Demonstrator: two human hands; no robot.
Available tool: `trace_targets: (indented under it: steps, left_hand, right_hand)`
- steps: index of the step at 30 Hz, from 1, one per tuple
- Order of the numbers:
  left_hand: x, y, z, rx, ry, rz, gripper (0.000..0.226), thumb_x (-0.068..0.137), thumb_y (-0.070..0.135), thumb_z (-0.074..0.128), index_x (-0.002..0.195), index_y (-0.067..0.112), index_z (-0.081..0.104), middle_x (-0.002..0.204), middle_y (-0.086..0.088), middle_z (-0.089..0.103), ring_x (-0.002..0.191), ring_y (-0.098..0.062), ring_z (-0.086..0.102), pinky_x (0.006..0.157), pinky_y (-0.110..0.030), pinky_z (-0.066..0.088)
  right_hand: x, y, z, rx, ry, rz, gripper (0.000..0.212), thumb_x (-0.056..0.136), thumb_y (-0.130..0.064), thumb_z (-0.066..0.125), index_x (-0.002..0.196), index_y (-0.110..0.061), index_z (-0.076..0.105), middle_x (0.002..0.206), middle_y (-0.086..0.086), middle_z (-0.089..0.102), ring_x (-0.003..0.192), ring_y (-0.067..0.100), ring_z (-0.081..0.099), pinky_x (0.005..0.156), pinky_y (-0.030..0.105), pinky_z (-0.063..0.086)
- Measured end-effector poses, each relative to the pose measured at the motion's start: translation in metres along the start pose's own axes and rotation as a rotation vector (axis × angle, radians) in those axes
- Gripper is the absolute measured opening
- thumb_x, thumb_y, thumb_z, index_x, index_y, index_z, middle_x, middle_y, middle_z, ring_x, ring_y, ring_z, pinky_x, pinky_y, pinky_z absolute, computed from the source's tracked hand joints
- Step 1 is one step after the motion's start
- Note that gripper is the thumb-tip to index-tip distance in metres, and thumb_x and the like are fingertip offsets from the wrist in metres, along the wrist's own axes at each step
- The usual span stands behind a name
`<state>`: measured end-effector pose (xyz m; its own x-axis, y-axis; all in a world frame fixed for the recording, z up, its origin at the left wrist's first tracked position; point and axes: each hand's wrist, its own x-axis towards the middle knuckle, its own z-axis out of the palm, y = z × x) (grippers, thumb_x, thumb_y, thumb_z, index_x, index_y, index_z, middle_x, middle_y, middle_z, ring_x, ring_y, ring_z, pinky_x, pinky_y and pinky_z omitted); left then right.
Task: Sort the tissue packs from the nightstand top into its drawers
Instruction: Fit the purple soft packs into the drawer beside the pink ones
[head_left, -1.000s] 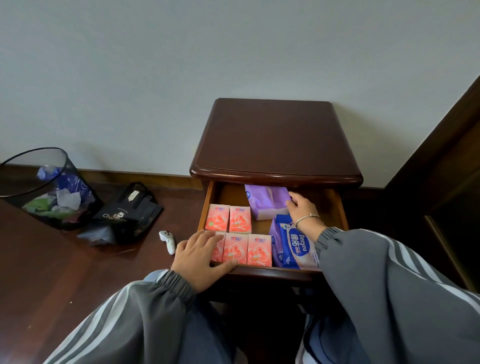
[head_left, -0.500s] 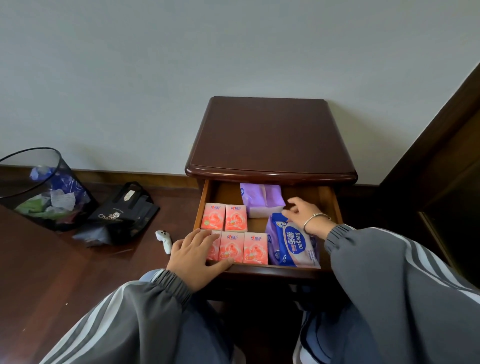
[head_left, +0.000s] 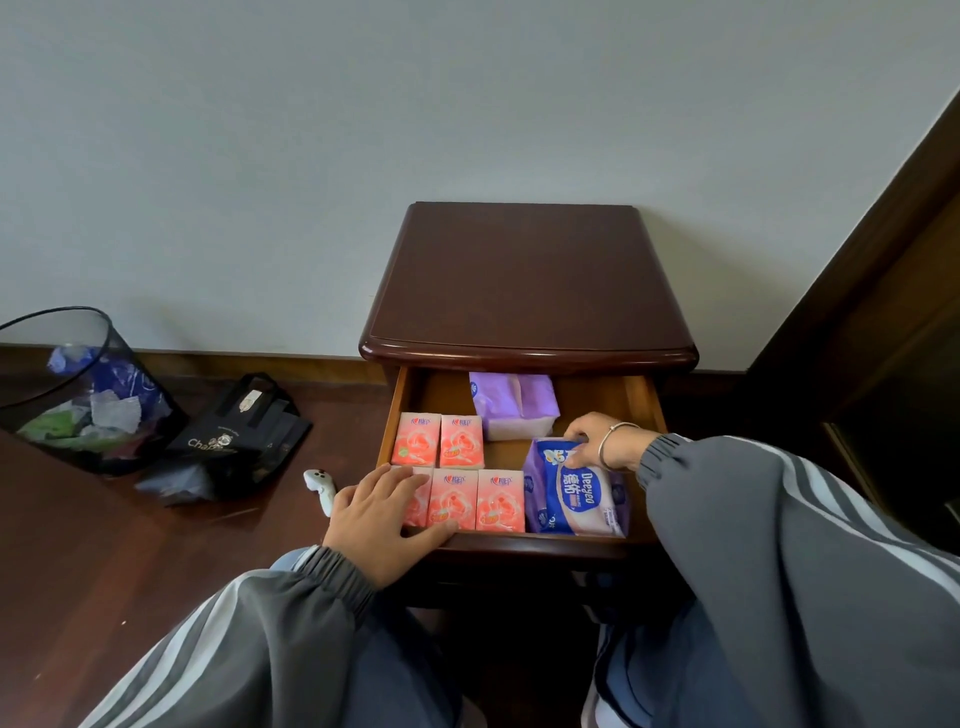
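head | five pink tissue packs (head_left: 500, 500), a purple pack (head_left: 514, 405) and a blue-white pack (head_left: 576, 499) lie in the open drawer (head_left: 639, 400) | left hand (head_left: 382, 519) rests flat, fingers straight, on the front-left pink pack | right hand (head_left: 587, 441) grips the blue-white pack's far end, fingers curled | change: right hand has left the purple pack

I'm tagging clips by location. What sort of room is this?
Probably a bedroom: a dark wooden nightstand against a plain wall, its open drawer holding tissue packs, and a mesh wastebasket on the wooden floor.
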<state>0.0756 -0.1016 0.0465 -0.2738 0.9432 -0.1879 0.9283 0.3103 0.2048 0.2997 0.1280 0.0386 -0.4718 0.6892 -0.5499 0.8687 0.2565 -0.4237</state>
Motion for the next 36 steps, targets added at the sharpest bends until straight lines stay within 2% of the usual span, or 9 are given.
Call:
trace_targets:
  steps: [3, 8, 10, 12, 17, 21, 27, 32, 36]
  left_hand:
    - [0.0, 0.0, 0.001, -0.001, -0.003, 0.001, 0.08, 0.077, 0.083, 0.03, 0.143, 0.039, 0.03, 0.154, 0.016, 0.024, 0.144, -0.008, 0.012, 0.114, -0.037, 0.012]
    - [0.0, 0.0, 0.001, 0.006, 0.005, 0.006, 0.08, 0.077, 0.082, 0.03, 0.143, 0.039, 0.03, 0.154, 0.017, 0.024, 0.144, -0.008, 0.011, 0.114, -0.037, 0.012]
    - [0.0, 0.0, 0.001, 0.01, 0.008, 0.01, 0.079, 0.077, 0.082, 0.03, 0.143, 0.039, 0.03, 0.153, 0.017, 0.024, 0.144, -0.007, 0.012, 0.114, -0.037, 0.013]
    - [0.0, 0.0, 0.002, 0.007, 0.015, 0.011, 0.08, 0.076, 0.083, 0.028, 0.143, 0.039, 0.031, 0.153, 0.017, 0.025, 0.144, -0.007, 0.012, 0.114, -0.037, 0.014]
    - [0.0, -0.001, 0.004, 0.009, 0.023, 0.008, 0.078, 0.077, 0.082, 0.03, 0.143, 0.039, 0.031, 0.153, 0.018, 0.025, 0.144, -0.008, 0.012, 0.114, -0.037, 0.014]
    - [0.0, -0.001, 0.003, 0.005, 0.013, 0.003, 0.078, 0.077, 0.081, 0.031, 0.143, 0.039, 0.031, 0.154, 0.017, 0.024, 0.145, -0.008, 0.012, 0.114, -0.038, 0.014]
    - [0.001, -0.002, 0.005, 0.0, 0.014, 0.008, 0.079, 0.077, 0.082, 0.03, 0.143, 0.039, 0.03, 0.154, 0.016, 0.025, 0.145, -0.009, 0.012, 0.114, -0.038, 0.014]
    - [0.002, -0.002, 0.006, -0.007, 0.019, 0.007, 0.08, 0.077, 0.082, 0.029, 0.144, 0.039, 0.03, 0.154, 0.016, 0.024, 0.145, -0.01, 0.012, 0.114, -0.039, 0.014]
    - [0.001, -0.001, 0.005, -0.009, 0.017, 0.005, 0.079, 0.077, 0.081, 0.031, 0.144, 0.039, 0.031, 0.154, 0.016, 0.024, 0.145, -0.01, 0.011, 0.114, -0.039, 0.013]
  right_hand:
    - [-0.003, 0.011, -0.011, -0.158, 0.133, -0.015, 0.037, 0.079, -0.028, 0.073, 0.108, -0.011, 0.06, 0.114, 0.01, 0.065, 0.101, 0.022, 0.064, 0.083, 0.033, 0.054]
    - [-0.008, 0.007, -0.023, -0.528, 0.14, 0.017, 0.043, 0.078, -0.034, 0.072, 0.113, -0.016, 0.055, 0.119, 0.005, 0.06, 0.116, 0.021, 0.049, 0.092, 0.036, 0.043]
    - [-0.011, 0.002, -0.023, -0.638, 0.214, 0.032, 0.045, 0.081, -0.024, 0.069, 0.122, -0.018, 0.051, 0.125, 0.005, 0.052, 0.121, 0.025, 0.043, 0.095, 0.039, 0.04]
    - [-0.013, -0.002, -0.02, -0.614, 0.302, 0.006, 0.048, 0.085, -0.017, 0.063, 0.13, -0.019, 0.046, 0.132, 0.006, 0.046, 0.123, 0.026, 0.042, 0.097, 0.039, 0.041]
    - [-0.009, -0.02, 0.008, -0.431, 0.328, -0.256, 0.059, 0.092, -0.029, 0.054, 0.144, -0.018, 0.029, 0.152, 0.004, 0.027, 0.137, 0.025, 0.03, 0.106, 0.04, 0.037]
    - [0.004, -0.03, 0.021, -0.454, 0.28, -0.211, 0.058, 0.095, -0.031, 0.047, 0.147, -0.022, 0.023, 0.157, -0.001, 0.016, 0.14, 0.024, 0.026, 0.107, 0.041, 0.035]
    - [0.007, -0.039, 0.027, -0.552, 0.271, -0.184, 0.043, 0.095, -0.022, 0.04, 0.138, -0.024, 0.04, 0.143, 0.002, 0.044, 0.124, 0.025, 0.047, 0.105, 0.041, 0.033]
    - [-0.005, -0.033, 0.022, -0.582, 0.132, -0.158, 0.038, 0.098, -0.028, 0.033, 0.133, -0.032, 0.047, 0.138, -0.001, 0.049, 0.141, 0.022, 0.021, 0.113, 0.055, -0.003]
    - [-0.017, -0.032, 0.017, -0.582, 0.028, -0.207, 0.034, 0.099, -0.029, 0.032, 0.127, -0.028, 0.053, 0.137, 0.0, 0.05, 0.142, 0.021, 0.019, 0.114, 0.053, 0.003]
